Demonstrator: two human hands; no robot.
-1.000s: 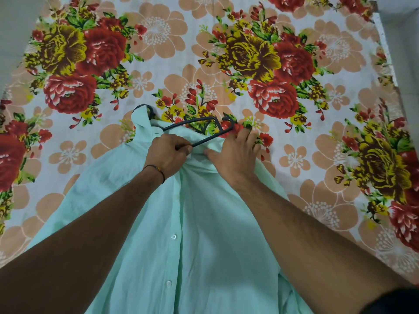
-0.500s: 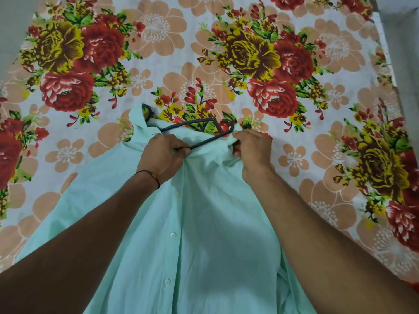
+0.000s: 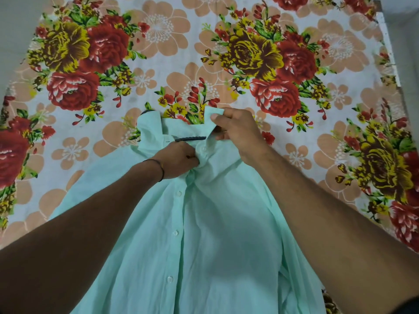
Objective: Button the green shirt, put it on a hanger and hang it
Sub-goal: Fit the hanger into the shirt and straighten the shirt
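The mint green shirt (image 3: 204,241) lies front up on the flowered bedsheet, its placket buttoned with white buttons down the middle. A black hanger (image 3: 191,138) sits inside the neck; only a short dark bar shows in the collar opening, plus a sliver at the collar's left tip. My left hand (image 3: 179,158) pinches the fabric at the top of the placket, just below that bar. My right hand (image 3: 235,130) grips the right collar point and lifts it.
The bedsheet (image 3: 158,53) with large red and yellow flowers covers the whole bed. The bed's right edge (image 3: 390,53) borders a grey floor; a pale wall shows at the upper left.
The hanger's right end, exposed before, has slipped under the shirt's collar. My right hand moved up and took hold of the right collar point. My left hand stayed at the placket top.
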